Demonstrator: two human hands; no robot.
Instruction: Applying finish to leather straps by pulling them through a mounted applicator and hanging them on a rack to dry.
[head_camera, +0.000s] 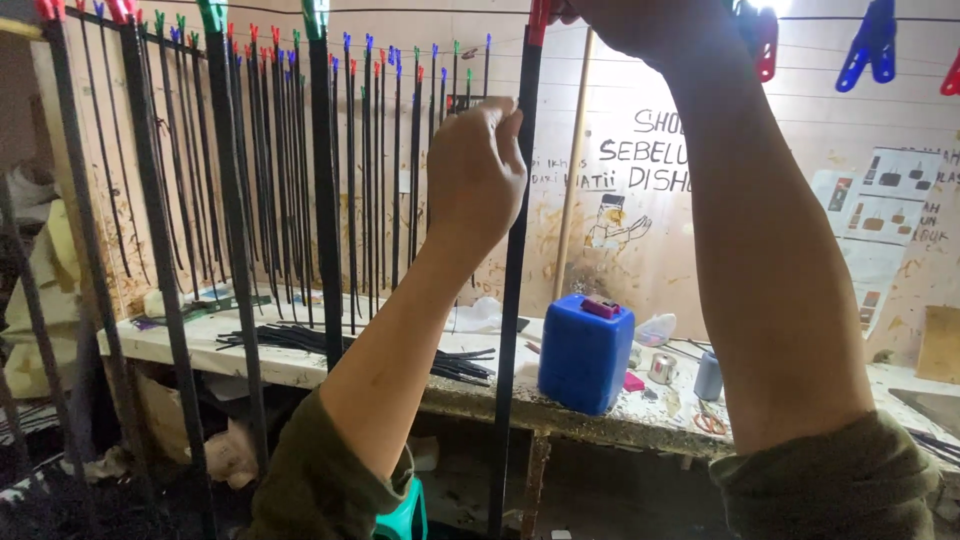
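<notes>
Black rubber strip (513, 300), hung at twelve o'clock from a red clothespin (540, 20), is pinched by the closed left hand (478, 170) while the right hand (640, 25) is closed around the pin; the strip is best kept straight above the blue jerrycan (585, 352).

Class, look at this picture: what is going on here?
A person's left hand pinches a long black strip that hangs from a red clothes peg on an overhead line. The right hand is up at that peg. More black strips hang behind, and a blue plastic canister stands on the stained workbench.
</notes>
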